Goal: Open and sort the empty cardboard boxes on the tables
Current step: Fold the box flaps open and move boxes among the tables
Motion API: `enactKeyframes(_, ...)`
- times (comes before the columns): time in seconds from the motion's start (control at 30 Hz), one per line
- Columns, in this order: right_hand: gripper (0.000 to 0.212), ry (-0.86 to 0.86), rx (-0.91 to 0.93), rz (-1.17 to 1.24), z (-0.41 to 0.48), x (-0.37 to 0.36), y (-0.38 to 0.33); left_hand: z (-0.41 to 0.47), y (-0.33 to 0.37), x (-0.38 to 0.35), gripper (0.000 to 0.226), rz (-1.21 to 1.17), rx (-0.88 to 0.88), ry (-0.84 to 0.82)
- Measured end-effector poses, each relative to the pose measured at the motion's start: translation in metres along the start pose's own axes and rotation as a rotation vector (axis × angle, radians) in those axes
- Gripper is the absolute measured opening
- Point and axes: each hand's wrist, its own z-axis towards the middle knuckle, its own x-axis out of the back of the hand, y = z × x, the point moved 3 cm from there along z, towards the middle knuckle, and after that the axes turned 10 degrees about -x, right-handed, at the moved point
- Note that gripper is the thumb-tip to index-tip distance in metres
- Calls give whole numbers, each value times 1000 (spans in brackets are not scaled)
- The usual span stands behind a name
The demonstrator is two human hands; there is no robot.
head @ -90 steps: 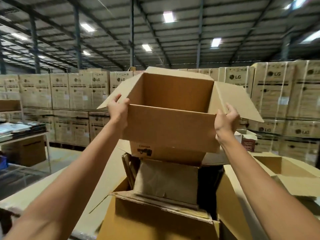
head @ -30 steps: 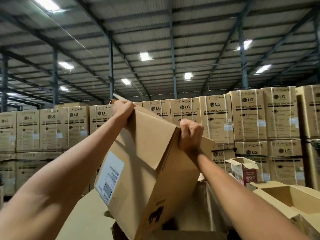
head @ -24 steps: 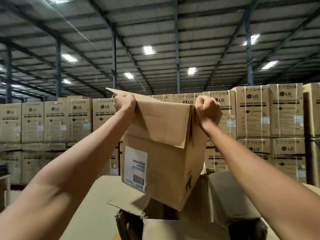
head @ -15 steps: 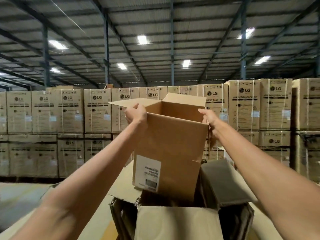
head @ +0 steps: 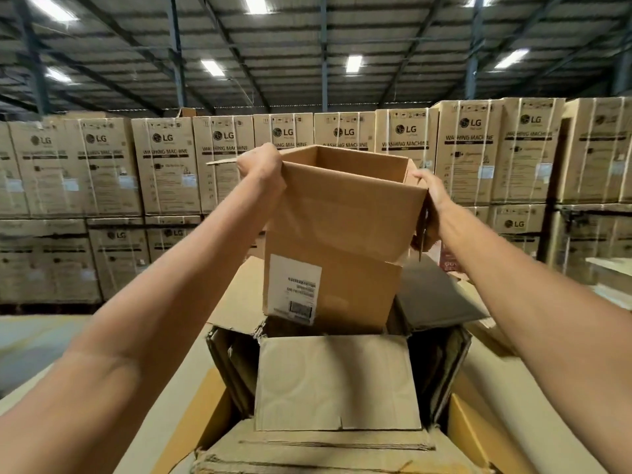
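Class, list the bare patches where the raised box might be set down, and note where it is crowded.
Bare tabletop lies left of the big open carton. Straight below the held box it is crowded: the carton's flaps and flattened cardboard.

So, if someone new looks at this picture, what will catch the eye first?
First, the open brown box held up in the centre, with the left hand and right hand gripping its top edges and a white label on its front. Behind it, a wall of stacked LG washing machine cartons fills the background. Below it sits a larger open box.
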Motion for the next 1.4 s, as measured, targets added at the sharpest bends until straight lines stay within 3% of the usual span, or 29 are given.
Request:
enactKeyframes(0.13, 68, 32, 33, -32, -5, 5, -19, -3, -8, 3, 21, 5, -21, 20)
enactKeyframes(0.23, 67, 30, 75, -143, -4, -1, -13, -1, -18, 12, 40, 35, -57, -16)
enactKeyframes(0.4, 102, 43, 31, -220, 11, -7, 18, 4, -39, 32, 36, 97, -39, -25)
enactKeyframes(0.5, 78, 82, 52, -250, -4, -18, 12, 3, -48, 42, 28, 145, 10, -11)
enactKeyframes(0.73, 71, 164, 59, -456, -6, -6, -37, 10, -23, 41, 17, 201, 28, -88)
enactKeyframes(0.8, 53, 199, 93, -529, -8, -4, -35, 11, -25, 39, 19, 216, 33, -139)
enactKeyframes(0.83, 59, 218, 99, -552, 0, 0, -29, 10, -30, 40, 20, 216, 48, -162)
enactKeyframes(0.93, 110, 363, 6, -816, 23, 10, 10, 4, -66, 48, 29, 222, 152, -241)
enactKeyframes(1.0, 123, 506, -33, -1081, 52, 19, 38, 3, -99, 52, 32, 229, 210, -303)
enactKeyframes(1.03, 121, 538, -50, -1166, 50, 19, 50, 2, -115, 55, 29, 256, 232, -322)
enactKeyframes(1.1, 90, 551, -35, -1248, 41, 15, 67, -3, -142, 63, 17, 299, 273, -285)
enactKeyframes(1.17, 52, 520, 14, -1284, 41, 12, 75, -5, -168, 74, 18, 318, 281, -124)
enactKeyframes(1.23, 33, 486, 41, -1278, 43, 11, 89, -9, -179, 89, 33, 317, 302, 113)
enactKeyframes(1.3, 31, 470, 67, -1268, 46, 9, 108, -15, -172, 93, 44, 311, 161, 250)
enactKeyframes(1.4, 32, 383, 109, -1212, 40, -6, 141, -40, -148, 82, 64, 387, -283, 198)
